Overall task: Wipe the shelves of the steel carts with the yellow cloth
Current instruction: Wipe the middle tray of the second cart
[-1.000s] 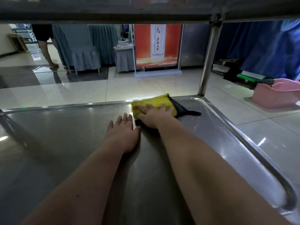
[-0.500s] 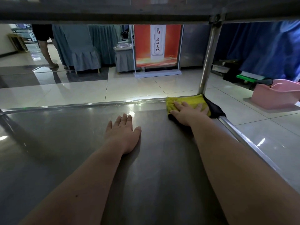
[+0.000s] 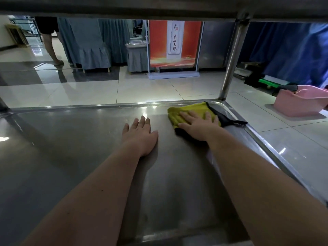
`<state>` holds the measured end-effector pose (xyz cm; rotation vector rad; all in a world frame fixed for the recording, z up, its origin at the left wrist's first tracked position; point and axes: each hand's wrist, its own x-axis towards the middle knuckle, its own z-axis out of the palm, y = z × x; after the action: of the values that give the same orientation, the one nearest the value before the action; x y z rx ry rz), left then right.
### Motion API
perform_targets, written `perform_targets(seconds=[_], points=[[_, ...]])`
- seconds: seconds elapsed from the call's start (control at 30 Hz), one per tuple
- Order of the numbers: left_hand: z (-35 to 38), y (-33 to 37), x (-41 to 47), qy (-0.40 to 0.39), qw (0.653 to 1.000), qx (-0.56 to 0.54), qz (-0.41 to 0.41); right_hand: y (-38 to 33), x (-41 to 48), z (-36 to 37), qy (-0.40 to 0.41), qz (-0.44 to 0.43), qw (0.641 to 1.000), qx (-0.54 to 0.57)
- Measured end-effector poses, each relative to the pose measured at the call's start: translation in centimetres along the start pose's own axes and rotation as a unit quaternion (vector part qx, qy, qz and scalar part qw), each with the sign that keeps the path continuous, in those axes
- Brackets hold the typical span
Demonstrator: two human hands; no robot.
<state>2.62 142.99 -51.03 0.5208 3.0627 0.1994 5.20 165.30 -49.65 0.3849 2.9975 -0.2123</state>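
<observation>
Right hand (image 3: 198, 127), fingers straight, is pressing the yellow cloth (image 3: 190, 110) flat near the far right corner of the cart shelf (image 3: 71, 148), likely for even wiping pressure, while the left hand (image 3: 140, 135), also flat, is apparently bracing on bare steel alongside.

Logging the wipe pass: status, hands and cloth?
Left hand flat on steel shelf. Right hand pressing yellow cloth at far right corner. Corner post just beyond cloth.

Qty: 2x hands (left hand (image 3: 140, 134), right hand (image 3: 200, 127)), 1x yellow cloth (image 3: 191, 110), 1x shelf (image 3: 71, 148), 1x post (image 3: 232, 63) far right, 1x pink tub (image 3: 301, 105), 1x banner (image 3: 174, 43).
</observation>
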Motion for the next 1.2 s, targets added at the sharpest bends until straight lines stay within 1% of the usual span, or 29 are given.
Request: perform_targets(seconds=[0.13,0.23,0.3,0.43,0.5,0.57,0.6,0.63,0.67,0.7,0.77,0.83,0.87,0.93,1.0,1.03,1.13,1.2], points=[[0.0,0.0,-0.1,0.004,1.0,-0.002,0.001,5.6,-2.0,-0.5,0.005,0.088,0.996,0.008],[0.1,0.1,-0.3,0.007,1.0,-0.004,0.004,6.1,-3.8,-0.2,0.005,0.119,0.993,0.021],[0.1,0.1,-0.4,0.012,1.0,-0.007,0.005,4.0,-5.6,0.4,0.002,0.099,0.995,0.018],[-0.2,-0.1,-0.6,0.013,0.999,-0.028,0.007,-1.7,-11.1,2.3,-0.001,-0.007,1.0,-0.011],[-0.8,-0.3,-0.7,0.013,0.998,-0.069,0.008,-4.2,-14.8,3.5,0.006,-0.052,0.999,-0.012],[-1.5,-0.5,-1.2,0.015,0.991,-0.132,0.017,-6.3,-18.3,4.3,0.004,-0.081,0.997,-0.007],[-1.8,-0.7,-1.6,0.018,0.981,-0.192,0.01,-7.0,-19.5,4.5,0.005,-0.086,0.996,-0.012],[-2.1,-0.9,-2.2,0.03,0.963,-0.267,-0.007,-7.6,-20.4,4.5,0.008,-0.083,0.996,-0.019],[-2.4,-1.2,-2.8,0.054,0.941,-0.334,-0.025,-7.9,-20.9,4.4,0.008,-0.077,0.997,-0.024],[-2.6,-1.5,-3.3,0.089,0.925,-0.368,-0.031,-8.2,-21.2,4.1,0.006,-0.07,0.997,-0.025],[-3.3,-1.8,-4.9,0.138,0.924,-0.356,-0.01,-8.5,-21.5,3.7,0.002,-0.057,0.998,-0.018],[-3.7,-1.6,-7.1,0.141,0.933,-0.329,0.031,-8.7,-21.8,3.6,-0.004,-0.053,0.999,-0.012],[-3.6,-1.4,-8.3,0.127,0.94,-0.313,0.051,-8.7,-21.9,3.6,-0.008,-0.053,0.999,-0.009],[-3.1,-0.8,-11.1,0.07,0.957,-0.269,0.088,-8.6,-22.4,3.5,-0.018,-0.051,0.999,-0.005],[-2.8,-0.3,-13.7,0.012,0.967,-0.224,0.121,-8.1,-23.3,3.5,-0.025,-0.049,0.999,0.001],[-2.9,-0.5,-14.7,-0.005,0.971,-0.203,0.128,-7.6,-24.0,3.6,-0.024,-0.05,0.998,0.004],[-3.5,-3.8,-16.7,-0.023,0.983,-0.151,0.098,-4.9,-25.5,3.7,-0.029,-0.059,0.998,0.016],[-3.6,-7.9,-17.6,-0.011,0.992,-0.105,0.066,-2.5,-26.2,3.5,-0.051,-0.05,0.997,0.027]])
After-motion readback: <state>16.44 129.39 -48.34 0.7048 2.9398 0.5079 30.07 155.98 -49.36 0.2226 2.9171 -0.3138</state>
